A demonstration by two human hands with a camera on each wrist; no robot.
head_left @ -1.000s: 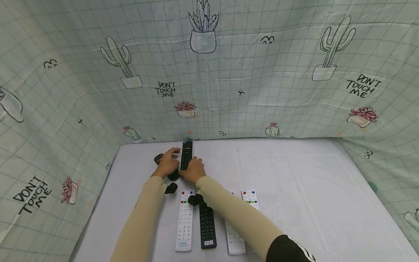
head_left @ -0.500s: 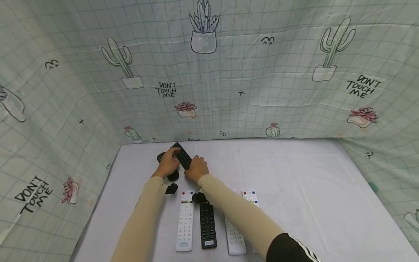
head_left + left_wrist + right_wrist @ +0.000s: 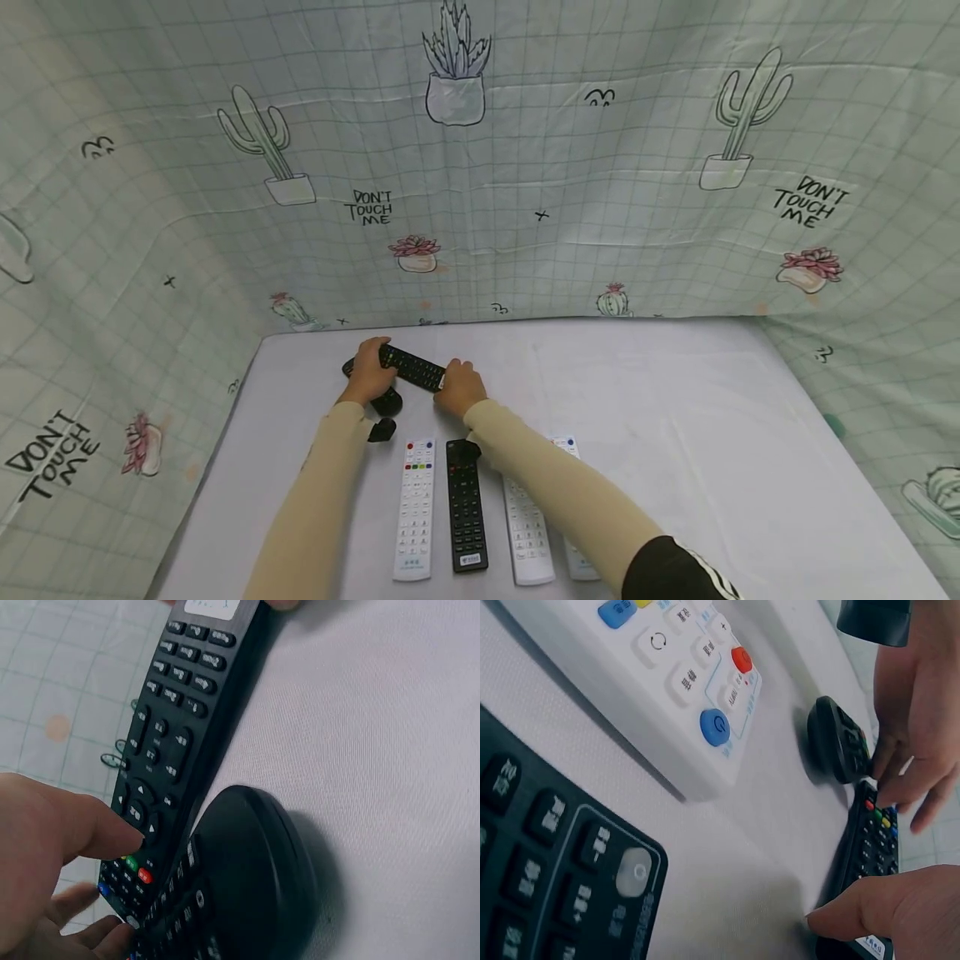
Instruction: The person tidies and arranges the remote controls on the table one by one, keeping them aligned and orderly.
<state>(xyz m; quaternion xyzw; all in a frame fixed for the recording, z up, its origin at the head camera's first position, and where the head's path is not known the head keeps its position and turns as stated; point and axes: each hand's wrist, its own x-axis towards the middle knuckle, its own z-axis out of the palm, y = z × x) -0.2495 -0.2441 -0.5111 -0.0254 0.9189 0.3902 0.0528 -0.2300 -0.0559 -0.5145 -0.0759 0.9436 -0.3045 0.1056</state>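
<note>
A long black remote control [image 3: 412,369] lies slanted between my two hands at the back left. My right hand [image 3: 461,389] grips its labelled end. At the other end, my left hand [image 3: 370,372] pinches it; the left wrist view has the thumb on its buttons and the fingers at its far edge. Another black remote with a rounded end [image 3: 255,862] rests beneath my left hand, partly covered by that hand and the long remote. In the right wrist view, the rounded remote [image 3: 836,742] meets the end of the long one.
Nearer the front, a white remote [image 3: 414,512], a black remote [image 3: 467,508] and two more white remotes stand in a row. My right sleeve [image 3: 555,492] passes over the right-hand ones. A patterned cloth [image 3: 495,167] rises behind the white table [image 3: 675,433].
The long black remote has turned from nearly upright in view to slanting down rightward, its far end swinging left into my left hand. My right hand has shifted slightly right with its labelled end.
</note>
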